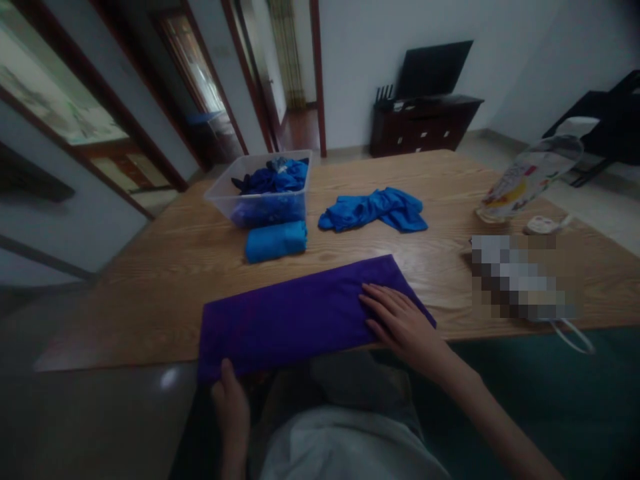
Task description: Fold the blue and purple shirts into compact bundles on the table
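A purple cloth (295, 313), folded into a long flat strip, lies along the table's near edge, its left end hanging slightly over. My left hand (231, 397) pinches the near left part of it, thumb on top and fingers hidden beneath. Flat on the right end of the cloth rests my right hand (400, 320), fingers stretched out. Beyond the strip sits a blue cloth roll (277, 241). To the right of the roll a crumpled blue cloth (373, 210) is spread loosely.
A clear plastic bin (220, 195) with blue and dark cloths stands at the back left of the wooden table (150, 293). On the right are a clear plastic container (530, 177) with printed fruit, a small white object (543, 225), and a pixelated item with a white loop (575, 339).
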Action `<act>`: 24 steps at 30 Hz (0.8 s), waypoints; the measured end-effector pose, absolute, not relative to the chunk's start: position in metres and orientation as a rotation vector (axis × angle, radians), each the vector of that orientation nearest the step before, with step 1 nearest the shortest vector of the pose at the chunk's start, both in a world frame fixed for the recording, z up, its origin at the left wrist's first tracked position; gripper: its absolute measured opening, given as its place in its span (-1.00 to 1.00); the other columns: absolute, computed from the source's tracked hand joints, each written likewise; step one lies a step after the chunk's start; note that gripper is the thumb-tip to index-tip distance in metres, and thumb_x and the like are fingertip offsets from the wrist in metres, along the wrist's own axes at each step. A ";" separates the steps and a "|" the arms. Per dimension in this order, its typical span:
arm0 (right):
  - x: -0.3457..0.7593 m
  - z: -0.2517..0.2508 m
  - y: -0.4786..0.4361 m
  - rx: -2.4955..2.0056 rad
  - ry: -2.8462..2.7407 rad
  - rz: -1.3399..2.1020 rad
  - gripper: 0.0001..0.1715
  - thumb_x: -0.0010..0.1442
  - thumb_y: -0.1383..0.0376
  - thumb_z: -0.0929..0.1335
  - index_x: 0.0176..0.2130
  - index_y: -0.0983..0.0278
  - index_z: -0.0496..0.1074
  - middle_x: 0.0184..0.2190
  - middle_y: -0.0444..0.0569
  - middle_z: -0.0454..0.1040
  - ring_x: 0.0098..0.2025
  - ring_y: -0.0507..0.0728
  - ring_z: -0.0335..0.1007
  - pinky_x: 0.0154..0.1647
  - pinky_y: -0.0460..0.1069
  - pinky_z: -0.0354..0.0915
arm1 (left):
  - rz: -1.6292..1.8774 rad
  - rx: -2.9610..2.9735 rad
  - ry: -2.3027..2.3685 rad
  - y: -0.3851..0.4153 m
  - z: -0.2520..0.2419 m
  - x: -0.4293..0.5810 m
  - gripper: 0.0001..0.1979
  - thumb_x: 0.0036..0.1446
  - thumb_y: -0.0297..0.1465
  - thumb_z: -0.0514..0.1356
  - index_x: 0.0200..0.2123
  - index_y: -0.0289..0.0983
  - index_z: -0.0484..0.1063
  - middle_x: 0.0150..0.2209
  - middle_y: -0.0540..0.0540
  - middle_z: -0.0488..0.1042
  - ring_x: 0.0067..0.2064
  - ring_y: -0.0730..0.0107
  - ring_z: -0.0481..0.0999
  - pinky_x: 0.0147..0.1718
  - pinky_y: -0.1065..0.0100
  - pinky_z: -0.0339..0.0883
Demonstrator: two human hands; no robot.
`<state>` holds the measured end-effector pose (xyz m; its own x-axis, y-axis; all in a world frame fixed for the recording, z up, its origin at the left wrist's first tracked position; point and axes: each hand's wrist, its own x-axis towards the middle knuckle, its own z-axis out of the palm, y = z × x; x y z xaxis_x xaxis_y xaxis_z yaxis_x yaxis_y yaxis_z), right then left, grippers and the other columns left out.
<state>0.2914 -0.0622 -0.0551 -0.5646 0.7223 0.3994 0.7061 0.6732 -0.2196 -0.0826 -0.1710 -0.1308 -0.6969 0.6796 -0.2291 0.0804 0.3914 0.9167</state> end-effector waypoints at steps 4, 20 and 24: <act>0.279 -0.064 -0.066 -1.180 -2.397 -0.039 -0.47 0.54 0.21 0.29 0.39 0.30 0.34 0.46 0.15 0.30 0.47 0.33 0.24 0.40 0.31 0.31 | 1.240 1.045 2.525 -0.185 -0.114 -0.102 -0.40 0.34 -0.01 0.10 -0.73 -0.08 0.23 -0.70 -0.16 0.30 -0.56 0.09 0.37 -0.48 0.20 0.20; 0.267 -0.074 -0.064 -1.291 -2.444 -0.124 -0.28 0.57 0.10 0.24 0.54 0.28 0.10 0.55 0.15 0.10 0.58 0.33 0.00 0.51 0.35 0.18 | 1.756 0.343 1.565 -0.128 -0.051 -0.148 -0.56 0.36 -0.05 0.22 0.10 -0.20 0.59 0.09 -0.21 0.65 0.20 0.09 0.61 0.23 0.09 0.52; 0.271 -0.072 -0.061 -1.268 -2.482 -0.091 -0.27 0.57 0.08 0.24 0.56 0.24 0.07 0.57 0.12 0.06 0.60 0.32 -0.06 0.52 0.35 0.17 | 1.876 0.379 1.506 -0.112 -0.032 -0.116 -0.62 0.34 -0.25 0.32 0.19 -0.17 0.57 0.25 -0.14 0.58 0.37 0.16 0.47 0.41 0.10 0.32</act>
<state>0.2708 -0.0607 -0.0715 -0.5376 0.7731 0.3365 0.7956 0.5973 -0.1012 -0.1160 -0.1120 -0.0316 -0.7184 0.6692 -0.1900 -0.3303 -0.0878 0.9398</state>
